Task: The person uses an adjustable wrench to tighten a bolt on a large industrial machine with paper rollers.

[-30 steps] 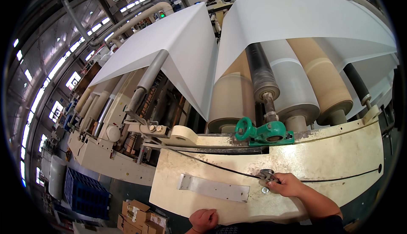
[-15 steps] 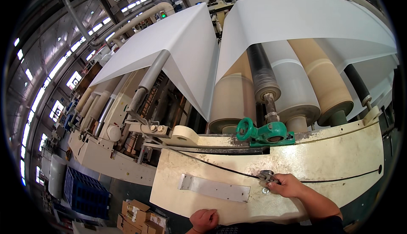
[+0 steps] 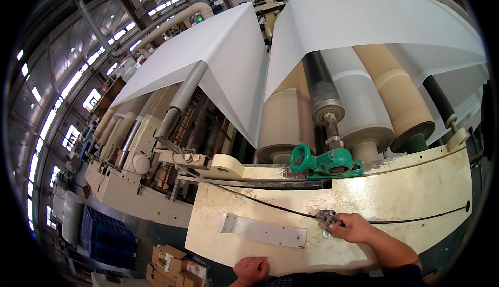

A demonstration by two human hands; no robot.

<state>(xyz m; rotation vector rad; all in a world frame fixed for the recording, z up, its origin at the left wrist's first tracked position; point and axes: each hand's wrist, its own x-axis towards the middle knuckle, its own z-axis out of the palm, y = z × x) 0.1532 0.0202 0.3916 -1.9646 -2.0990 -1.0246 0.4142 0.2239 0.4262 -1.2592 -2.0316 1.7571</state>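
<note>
My right hand [image 3: 356,228] is closed round a small grey metal knob [image 3: 327,218] on the cream machine panel [image 3: 234,245]. The thumb and fingers grip its right side and hide part of it. A black cable [image 3: 270,204] runs from the left to the knob, and a dark line continues to the panel's right end. Beneath the knob sits a round bolt head [image 3: 326,233]. My left hand [image 3: 251,270] is curled into a loose fist at the panel's front edge, with nothing visible in it. Left of the knob, a bent metal plate [image 3: 265,231] is fixed to the panel.
Behind the panel stands a green bearing housing with a handwheel [image 3: 327,162]. Beyond it are large rollers [image 3: 400,100] and a broad white sheet [image 3: 379,19] stretched over them. Blue crates [image 3: 109,237] and cardboard boxes [image 3: 174,266] stand on the floor at lower left.
The view has shifted very slightly. Both hands keep their places, the right one still gripping the knob.
</note>
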